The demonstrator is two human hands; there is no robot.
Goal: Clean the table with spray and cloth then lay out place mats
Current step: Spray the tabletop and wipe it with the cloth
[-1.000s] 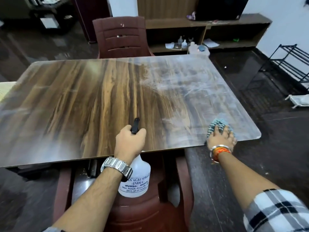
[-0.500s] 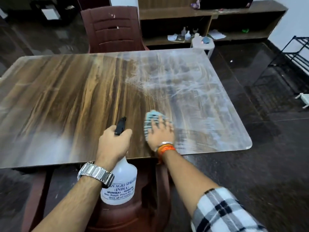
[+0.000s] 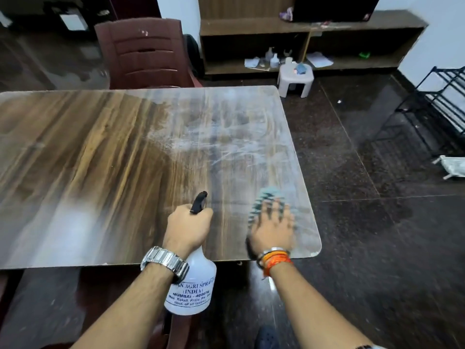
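The wood-grain table fills the left and middle of the view; its right half is streaked with wet white smears. My left hand grips the neck of a white spray bottle with a black nozzle, held at the table's near edge. My right hand lies flat, fingers spread, pressing a teal striped cloth onto the table near its front right corner. The hand is motion-blurred. No place mats are in view.
A maroon plastic chair stands at the table's far side. Behind it a low wooden shelf holds small items, with a white stool in front. A black metal rack stands at the right on the dark floor.
My right hand has swept the cloth from the table's right corner left toward the bottle, then back right toward the corner. My left hand keeps holding the bottle at the near edge.
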